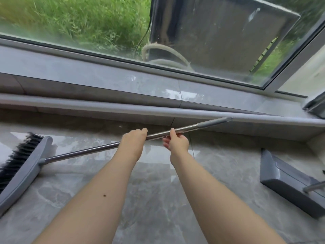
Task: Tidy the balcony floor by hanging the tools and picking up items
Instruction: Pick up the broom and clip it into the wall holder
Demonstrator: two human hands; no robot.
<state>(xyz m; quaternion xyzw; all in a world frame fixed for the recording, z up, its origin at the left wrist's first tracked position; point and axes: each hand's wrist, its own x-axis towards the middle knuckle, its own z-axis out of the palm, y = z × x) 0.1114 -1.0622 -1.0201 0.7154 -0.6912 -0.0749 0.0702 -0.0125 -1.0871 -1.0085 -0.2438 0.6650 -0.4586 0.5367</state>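
A long broom lies across the grey marble floor, its grey head with black bristles (24, 166) at the left. Its metal handle (84, 151) runs up to the right and ends in a grey grip (214, 122) near the window step. My left hand (133, 143) grips the handle from above near its middle. My right hand (175, 142) holds the handle just to the right, thumb over the top and fingers below. A second tool, a flat grey mop head (288, 184), lies on the floor at the right, and only the start of its handle shows.
A tiled step (105, 101) and a window sill run along the far side below a large window (88, 23). Behind the glass are grass, a hose and an outdoor unit. The marble floor (158, 182) spreads between the two tools.
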